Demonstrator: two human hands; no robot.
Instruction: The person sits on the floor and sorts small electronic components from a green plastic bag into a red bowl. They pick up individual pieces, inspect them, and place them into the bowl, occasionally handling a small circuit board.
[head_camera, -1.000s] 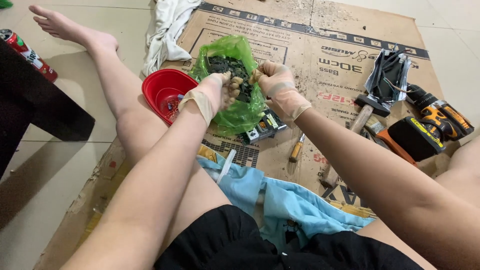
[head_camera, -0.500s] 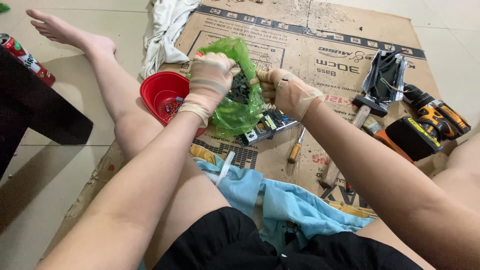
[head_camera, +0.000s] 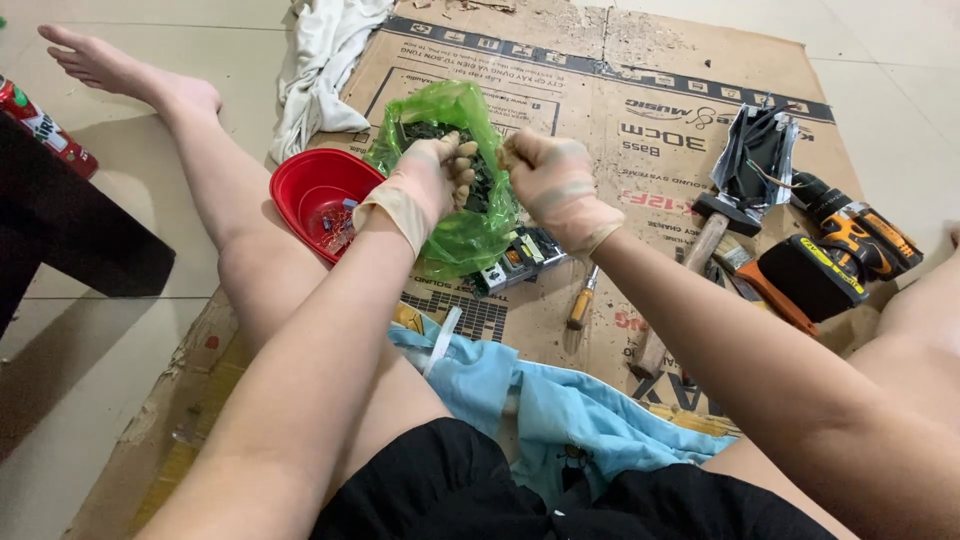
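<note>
Flattened cardboard (head_camera: 640, 180) covers the tile floor. Both gloved hands are raised side by side, left hand (head_camera: 432, 180) and right hand (head_camera: 553, 183), fingers curled tight, pinching the green plastic bag (head_camera: 455, 235) between them, beside a red bowl (head_camera: 310, 190).

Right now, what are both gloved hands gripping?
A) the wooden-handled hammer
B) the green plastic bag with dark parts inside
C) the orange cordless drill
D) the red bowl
B: the left hand and right hand are both closed on the green plastic bag, while the red bowl, hammer and orange cordless drill lie untouched on the cardboard.
</note>
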